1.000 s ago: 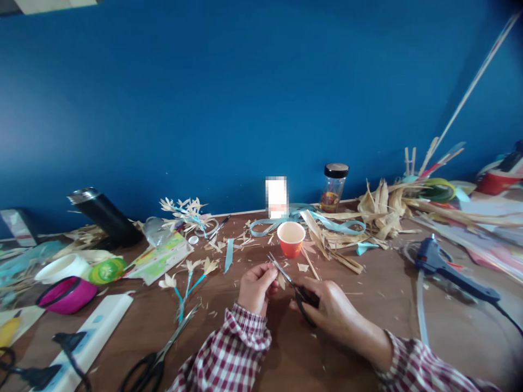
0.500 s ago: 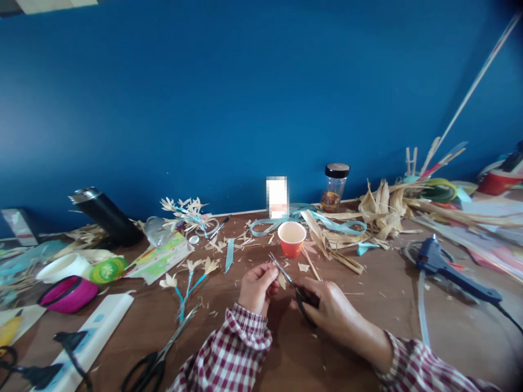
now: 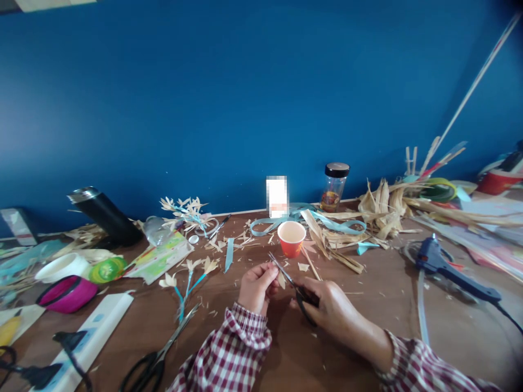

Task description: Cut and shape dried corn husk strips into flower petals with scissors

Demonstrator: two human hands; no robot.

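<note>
My left hand (image 3: pixel 257 284) pinches a small pale piece of corn husk (image 3: pixel 281 280) between thumb and fingers. In my right hand (image 3: pixel 333 306) is a pair of scissors (image 3: pixel 304 306) with black handles, its blades pointing up and left against the husk at my left fingertips. Just beyond the hands stands a red paper cup (image 3: pixel 291 246) with a pale inside. Left of my left hand lie husk flowers (image 3: pixel 188 280) on light blue stems, and below them a second pair of scissors (image 3: pixel 163 354) rests partly spread on the table.
A blue glue gun (image 3: pixel 453 269) lies at the right with its cord. Dried husks (image 3: pixel 382 209), blue ribbon (image 3: pixel 265 226) and a lidded jar (image 3: pixel 335 188) line the wall. To the left are a power strip (image 3: pixel 100 326), a magenta ring-shaped item (image 3: pixel 67 294) and a black flask (image 3: pixel 106 215).
</note>
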